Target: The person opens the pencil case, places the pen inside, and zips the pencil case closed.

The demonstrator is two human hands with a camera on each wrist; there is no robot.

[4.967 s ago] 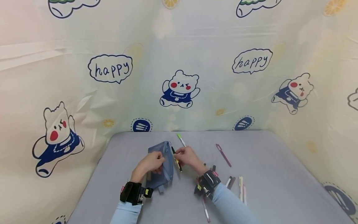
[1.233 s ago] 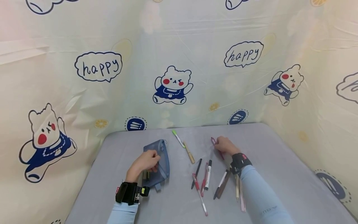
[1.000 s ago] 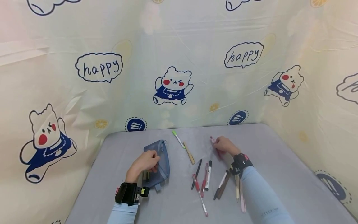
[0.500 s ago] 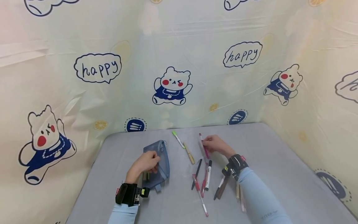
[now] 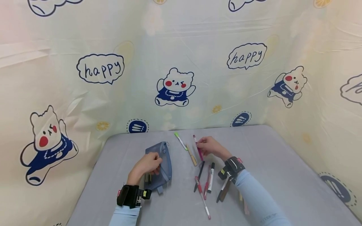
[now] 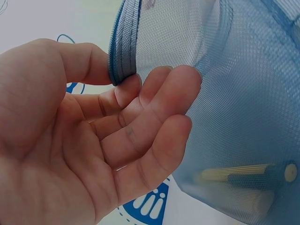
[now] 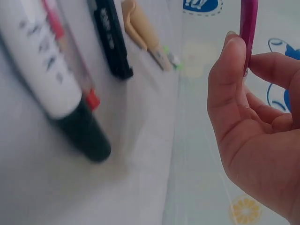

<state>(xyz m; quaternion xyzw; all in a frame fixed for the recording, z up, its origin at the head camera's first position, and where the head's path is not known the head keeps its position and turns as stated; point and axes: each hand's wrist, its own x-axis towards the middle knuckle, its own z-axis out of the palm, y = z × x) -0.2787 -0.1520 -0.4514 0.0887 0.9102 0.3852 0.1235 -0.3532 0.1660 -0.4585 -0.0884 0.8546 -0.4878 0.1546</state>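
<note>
A blue mesh pencil case (image 5: 165,169) lies on the left of the table, its zipped edge (image 6: 124,42) pinched between the thumb and index finger of my left hand (image 5: 147,164). Pens inside (image 6: 234,174) show through the mesh in the left wrist view. My right hand (image 5: 210,146) pinches a magenta pen (image 5: 199,152) between thumb and fingers, upright in the right wrist view and above the table. Just left of that pen lie a tan pen (image 5: 191,156) and a green-capped white pen (image 5: 180,140).
Nearer me on the grey table (image 5: 118,157) lie a black pen (image 5: 199,175), red pens (image 5: 199,185) and a white marker with a black cap (image 5: 211,178). More pens (image 5: 223,190) lie partly under my right forearm. A patterned curtain (image 5: 192,40) stands behind the table.
My right hand let go of a tan pen, took the magenta pen from the table's right side and has carried it left. My left hand keeps its hold on the pencil case.
</note>
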